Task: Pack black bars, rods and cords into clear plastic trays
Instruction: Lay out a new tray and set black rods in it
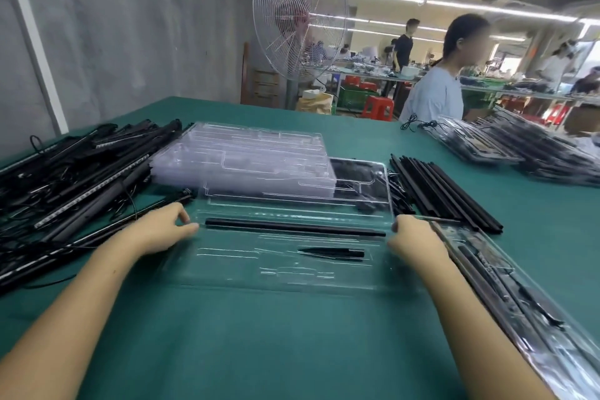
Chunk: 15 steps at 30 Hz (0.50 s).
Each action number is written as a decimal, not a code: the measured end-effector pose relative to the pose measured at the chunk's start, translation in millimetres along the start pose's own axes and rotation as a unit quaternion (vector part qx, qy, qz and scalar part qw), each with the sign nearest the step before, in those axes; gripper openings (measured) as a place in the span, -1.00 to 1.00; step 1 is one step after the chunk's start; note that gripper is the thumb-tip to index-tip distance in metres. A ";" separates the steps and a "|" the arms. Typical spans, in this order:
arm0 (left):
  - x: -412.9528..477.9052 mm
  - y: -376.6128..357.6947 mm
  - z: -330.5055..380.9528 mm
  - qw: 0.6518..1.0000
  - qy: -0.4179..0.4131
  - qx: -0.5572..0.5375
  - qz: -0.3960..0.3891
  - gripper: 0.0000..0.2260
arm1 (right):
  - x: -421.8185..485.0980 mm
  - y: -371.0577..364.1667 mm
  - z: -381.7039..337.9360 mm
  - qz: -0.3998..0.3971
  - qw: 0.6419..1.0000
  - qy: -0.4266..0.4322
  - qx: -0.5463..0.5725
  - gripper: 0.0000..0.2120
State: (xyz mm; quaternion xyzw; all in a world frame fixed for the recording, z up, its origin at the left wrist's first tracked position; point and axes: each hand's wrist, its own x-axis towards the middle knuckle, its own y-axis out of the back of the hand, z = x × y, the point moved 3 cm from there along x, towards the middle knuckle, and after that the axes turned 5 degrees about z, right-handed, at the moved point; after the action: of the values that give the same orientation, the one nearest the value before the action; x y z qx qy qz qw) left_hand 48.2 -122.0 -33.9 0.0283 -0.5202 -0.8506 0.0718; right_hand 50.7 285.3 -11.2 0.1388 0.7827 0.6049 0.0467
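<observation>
Because the long black bar already lies in the far slot of the clear tray, both hands stand at its two ends, probably to seat it or to steady the tray. The left hand has thumb and fingers brought together on the tray's left rim, just beside the bar's end. The right hand bends its fingers over the right rim; the tips are hidden, so I cannot tell if it pinches. A short tapered black piece sits in a nearer slot, toward the right. The supplies are kept within reach: corded bars heaped at left, empty trays stacked behind, loose rods at right, a filled tray near right.
</observation>
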 end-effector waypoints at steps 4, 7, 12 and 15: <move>-2.2 0.6 4.7 0.999 0.018 -0.034 0.010 -0.84 | -0.2 -3.9 2.4 0.001 1.000 0.003 0.001 -0.84; -3.4 19.7 2.5 0.993 0.030 -0.112 0.023 -0.89 | -1.0 -0.4 2.5 0.050 0.999 0.006 0.009 -0.85; 20.9 79.3 -46.2 0.964 0.101 -0.022 0.244 -0.87 | -5.9 7.2 -8.2 0.154 0.986 0.052 0.041 -0.82; 38.7 85.8 -101.4 0.921 0.158 0.087 0.347 -0.58 | -10.3 1.7 -17.2 0.129 0.987 0.075 0.059 -0.83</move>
State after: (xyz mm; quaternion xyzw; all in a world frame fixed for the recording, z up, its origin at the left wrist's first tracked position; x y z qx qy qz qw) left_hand 30.3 -255.7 -3.0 -0.0139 -0.5513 -0.7084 0.4404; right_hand 56.7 266.7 -6.0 0.1954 0.7937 0.5676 -0.0984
